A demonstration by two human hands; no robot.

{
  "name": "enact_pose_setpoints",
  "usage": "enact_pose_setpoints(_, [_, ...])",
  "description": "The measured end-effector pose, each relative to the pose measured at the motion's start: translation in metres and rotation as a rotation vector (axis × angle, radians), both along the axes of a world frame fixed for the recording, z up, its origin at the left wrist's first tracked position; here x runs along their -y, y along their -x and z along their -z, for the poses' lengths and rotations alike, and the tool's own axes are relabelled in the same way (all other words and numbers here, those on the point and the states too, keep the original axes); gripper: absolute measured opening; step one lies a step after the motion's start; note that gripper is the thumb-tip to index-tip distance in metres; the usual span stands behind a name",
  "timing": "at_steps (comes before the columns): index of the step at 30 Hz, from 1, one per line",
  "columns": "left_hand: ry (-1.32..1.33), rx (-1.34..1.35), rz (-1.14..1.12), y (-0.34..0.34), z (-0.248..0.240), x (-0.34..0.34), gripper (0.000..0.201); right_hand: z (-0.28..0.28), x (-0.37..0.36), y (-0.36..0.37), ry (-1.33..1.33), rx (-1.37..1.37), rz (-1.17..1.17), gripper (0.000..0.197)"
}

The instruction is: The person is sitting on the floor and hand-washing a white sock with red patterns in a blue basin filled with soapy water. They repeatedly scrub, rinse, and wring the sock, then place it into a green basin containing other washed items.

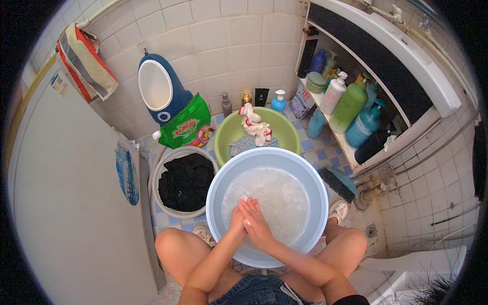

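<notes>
A light blue basin [216, 178] of cloudy, sudsy water stands between my knees. Over its near left part my left hand [237, 219] and my right hand [258, 223] are pressed together, palm to palm. Bits of a small white thing [247, 222] peek out between them; it may be cloth, but most of it is hidden by my fingers. Behind the blue basin is a green basin [290, 129], holding a white cloth with red trim [258, 128] and a grey-blue cloth [251, 144]. To the left, a pale grey basin [157, 201] holds dark clothes [186, 182].
A green detergent pouch [188, 123] lies behind the grey basin. Several bottles crowd the right-hand shelf [341, 147], and a blue pump bottle [278, 101] stands by the wall. Right of the blue basin is a dark brush [339, 184]. A grey panel [76, 193] borders the left.
</notes>
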State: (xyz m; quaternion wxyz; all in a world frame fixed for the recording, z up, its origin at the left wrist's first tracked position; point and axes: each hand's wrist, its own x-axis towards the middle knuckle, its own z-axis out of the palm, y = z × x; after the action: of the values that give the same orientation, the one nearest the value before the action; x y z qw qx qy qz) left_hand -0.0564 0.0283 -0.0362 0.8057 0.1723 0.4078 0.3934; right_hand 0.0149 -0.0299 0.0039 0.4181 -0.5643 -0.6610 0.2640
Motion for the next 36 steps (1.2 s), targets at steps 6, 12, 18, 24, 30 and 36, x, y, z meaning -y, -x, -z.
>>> enact_pose_setpoints(6, [-0.074, 0.002, 0.309, -0.004, -0.006, 0.018, 0.036, 0.029, -0.026, -0.060, 0.278, -0.534, 0.315, 0.041])
enact_pose_setpoints(12, [0.019, -0.049, 0.124, -0.006, -0.007, 0.003, 0.035, 0.000, -0.008, -0.013, 0.092, -0.153, 0.117, 0.040])
enact_pose_setpoints(18, [-0.030, 0.030, 0.283, -0.005, -0.007, 0.018, 0.031, 0.015, -0.021, -0.044, 0.215, -0.305, 0.267, 0.041])
enact_pose_setpoints(24, [0.002, -0.064, 0.197, -0.001, -0.005, 0.008, 0.033, 0.002, -0.006, -0.011, 0.066, 0.112, 0.035, 0.039])
enact_pose_setpoints(30, [-0.813, -0.786, 0.650, 0.004, -0.034, 0.011, 0.027, 0.017, -0.022, -0.057, 0.210, -0.259, 0.317, 0.027])
enact_pose_setpoints(36, [-0.873, -1.120, 0.463, 0.007, -0.042, -0.009, 0.023, 0.003, -0.025, -0.098, 0.387, 0.309, 0.584, 0.017])
